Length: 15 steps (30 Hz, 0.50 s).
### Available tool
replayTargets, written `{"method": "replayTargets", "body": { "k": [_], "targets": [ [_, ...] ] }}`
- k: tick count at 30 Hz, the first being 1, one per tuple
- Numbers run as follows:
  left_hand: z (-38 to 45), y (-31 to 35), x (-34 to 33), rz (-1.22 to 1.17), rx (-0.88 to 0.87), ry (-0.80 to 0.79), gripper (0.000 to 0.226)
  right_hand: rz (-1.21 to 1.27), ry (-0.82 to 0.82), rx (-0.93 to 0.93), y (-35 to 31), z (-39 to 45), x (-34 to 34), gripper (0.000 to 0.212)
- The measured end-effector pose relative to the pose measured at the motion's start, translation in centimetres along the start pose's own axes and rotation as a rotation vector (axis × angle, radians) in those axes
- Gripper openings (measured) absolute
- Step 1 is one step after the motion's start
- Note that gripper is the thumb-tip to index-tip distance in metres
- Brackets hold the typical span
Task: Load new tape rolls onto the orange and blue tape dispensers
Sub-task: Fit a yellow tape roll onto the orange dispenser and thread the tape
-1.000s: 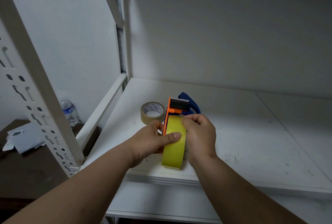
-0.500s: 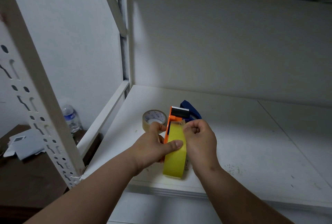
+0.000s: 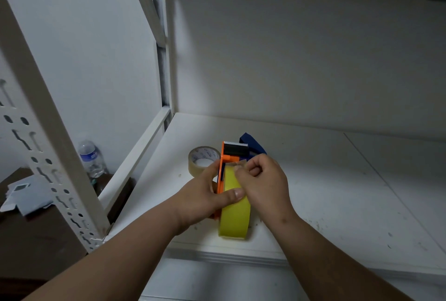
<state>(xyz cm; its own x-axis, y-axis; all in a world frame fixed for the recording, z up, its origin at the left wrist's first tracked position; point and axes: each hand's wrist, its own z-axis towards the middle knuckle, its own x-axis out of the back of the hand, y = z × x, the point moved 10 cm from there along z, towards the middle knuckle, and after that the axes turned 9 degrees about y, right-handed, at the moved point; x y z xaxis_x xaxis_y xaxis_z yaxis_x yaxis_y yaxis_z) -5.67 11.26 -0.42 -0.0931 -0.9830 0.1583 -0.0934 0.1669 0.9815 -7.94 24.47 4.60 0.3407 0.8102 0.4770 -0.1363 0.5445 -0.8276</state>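
Orange tape dispenser (image 3: pixel 225 168) stands on edge near the front edge of the white shelf (image 3: pixel 337 192), toward its left side, with a yellow tape roll (image 3: pixel 235 213) seated in it. Your left hand (image 3: pixel 205 198) grips the dispenser from its left side, thumb laid across the face of the yellow roll. Your right hand (image 3: pixel 263 180) is curled at the top of the roll, its fingertips pinching what looks like the loose end of the tape just below the dispenser's black roller and toothed blade (image 3: pixel 235 148); the pinched strip itself is too small to make out clearly. Blue tape dispenser (image 3: pixel 252 145) lies just behind the orange one, mostly hidden by it. A clear tape roll (image 3: pixel 201 159) sits flat on the shelf just left of the dispensers, touching your left fingers or nearly so. Beyond the shelf's left edge, a water bottle (image 3: pixel 90 159) stands on a dark table (image 3: pixel 36 235) beside some papers (image 3: pixel 26 197).
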Motion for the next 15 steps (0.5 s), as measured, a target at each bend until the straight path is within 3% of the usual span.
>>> {"method": "replayTargets", "body": {
  "k": [11, 15],
  "targets": [
    [0.8, -0.2, 0.8, 0.058, -0.066, 0.128, 0.075, -0.019, 0.044, 0.125, -1.8, 0.7, 0.4, 0.020],
    [0.9, 0.1, 0.6, 0.045, -0.084, 0.133, 0.051, -0.008, 0.052, 0.109, -1.4, 0.7, 0.2, 0.027]
  ]
}}
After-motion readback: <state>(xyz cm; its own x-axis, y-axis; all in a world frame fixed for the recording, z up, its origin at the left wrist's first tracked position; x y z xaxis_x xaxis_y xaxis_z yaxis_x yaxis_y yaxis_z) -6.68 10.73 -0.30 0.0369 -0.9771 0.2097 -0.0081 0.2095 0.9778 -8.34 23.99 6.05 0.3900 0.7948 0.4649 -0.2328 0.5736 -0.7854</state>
